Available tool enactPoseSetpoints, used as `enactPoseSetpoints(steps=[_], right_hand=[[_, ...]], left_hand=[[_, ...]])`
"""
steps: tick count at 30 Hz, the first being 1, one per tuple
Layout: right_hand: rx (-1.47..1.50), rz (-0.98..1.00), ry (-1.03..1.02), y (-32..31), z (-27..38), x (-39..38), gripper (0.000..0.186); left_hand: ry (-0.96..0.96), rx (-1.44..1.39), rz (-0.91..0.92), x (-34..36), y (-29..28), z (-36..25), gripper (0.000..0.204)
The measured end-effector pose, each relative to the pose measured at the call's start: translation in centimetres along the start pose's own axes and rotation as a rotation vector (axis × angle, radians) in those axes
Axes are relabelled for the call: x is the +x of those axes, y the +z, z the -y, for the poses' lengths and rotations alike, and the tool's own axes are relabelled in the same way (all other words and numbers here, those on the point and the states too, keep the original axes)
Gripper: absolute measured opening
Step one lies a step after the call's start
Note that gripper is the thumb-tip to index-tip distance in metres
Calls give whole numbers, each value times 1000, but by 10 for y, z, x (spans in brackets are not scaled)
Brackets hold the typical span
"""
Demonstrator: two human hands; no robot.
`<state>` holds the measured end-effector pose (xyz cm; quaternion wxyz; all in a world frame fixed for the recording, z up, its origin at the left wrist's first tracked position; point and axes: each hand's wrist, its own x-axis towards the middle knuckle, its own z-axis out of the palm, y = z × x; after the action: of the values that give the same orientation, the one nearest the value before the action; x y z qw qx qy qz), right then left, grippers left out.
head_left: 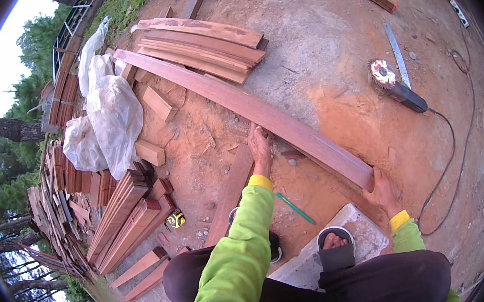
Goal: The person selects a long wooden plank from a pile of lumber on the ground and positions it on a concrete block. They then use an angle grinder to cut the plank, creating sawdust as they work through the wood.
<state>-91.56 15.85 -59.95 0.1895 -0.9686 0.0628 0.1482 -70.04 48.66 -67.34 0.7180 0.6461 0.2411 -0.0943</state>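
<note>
A long reddish-brown wooden plank [274, 117] runs slantwise from the far left towards my right knee. My left hand [260, 149] is closed on its near edge, around mid-length, with the fingertips partly hidden at the wood. At the plank's near right end, my right hand [383, 191] grips the corner. Another board [231, 193] lies on the ground below my left hand. Between my feet and the held plank is a green pencil [295, 209]. A yellow and black tape measure [175, 218] rests to the left, beside stacked timber.
An angle grinder [402, 95] lies at the right, its cord trailing towards me, beside a metal ruler [397, 54]. Stacked boards [202, 44] sit beyond the plank. Plastic sheeting [111, 111] and timber piles [129, 220] fill the left. One foot rests on a pale slab [366, 232].
</note>
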Motion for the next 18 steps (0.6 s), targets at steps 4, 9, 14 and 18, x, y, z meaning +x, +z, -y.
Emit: enactPoseSetpoints(steps=[4, 9, 14, 18], right_hand=[[-26, 45, 31, -11, 16, 2, 72], [7, -8, 26, -8, 11, 3, 74], [2, -39, -8, -40, -2, 17, 77], [40, -69, -21, -40, -10, 14, 78]], left_hand=[[99, 359, 74, 0, -12, -3, 56], [481, 1077, -56, -4, -15, 0, 62], [796, 1790, 28, 3, -17, -27, 67], [777, 1847, 396, 12, 4, -45, 76]])
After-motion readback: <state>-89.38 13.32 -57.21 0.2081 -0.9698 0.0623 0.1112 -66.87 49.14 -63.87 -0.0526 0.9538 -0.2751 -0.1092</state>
